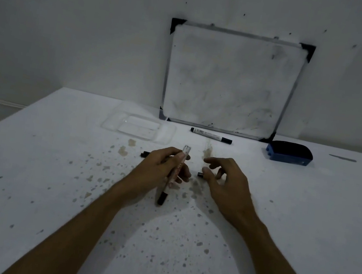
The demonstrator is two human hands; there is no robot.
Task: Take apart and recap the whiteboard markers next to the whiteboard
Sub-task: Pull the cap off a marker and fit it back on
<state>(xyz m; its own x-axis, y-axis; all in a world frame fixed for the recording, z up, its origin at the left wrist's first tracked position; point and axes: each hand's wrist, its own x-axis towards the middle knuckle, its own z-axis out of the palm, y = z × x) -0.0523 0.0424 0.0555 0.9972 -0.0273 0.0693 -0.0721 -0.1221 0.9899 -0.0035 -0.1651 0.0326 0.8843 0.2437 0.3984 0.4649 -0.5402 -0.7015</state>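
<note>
1. Marker (175, 174) sits in the left hand (160, 169), above the table (41, 162). It looks light, thin and hard, so it should not bend. Its smooth body could slip, so the middle is a good place to hold it.
2. Its long way runs from near the person up and away. The black end (161, 199) points down toward the person. The clear open end (187, 148) points up toward the whiteboard (229, 80).
3. Left fingers are curled shut around the marker's middle.
4. Right hand (223, 179) is just beside it, with bent fingers partly spread. A small black piece (200, 175) lies at its thumb. I cannot tell if the thumb touches or holds it.
5. Another small black piece (145, 154) lies on the table, partly hidden behind the left hand.
6. A second marker (211, 135) lies flat near the whiteboard, pointing left and right, with black on both ends.
7. A clear plastic tray (138, 127) is on the left, and a blue eraser (289, 152) is on the right.
</note>
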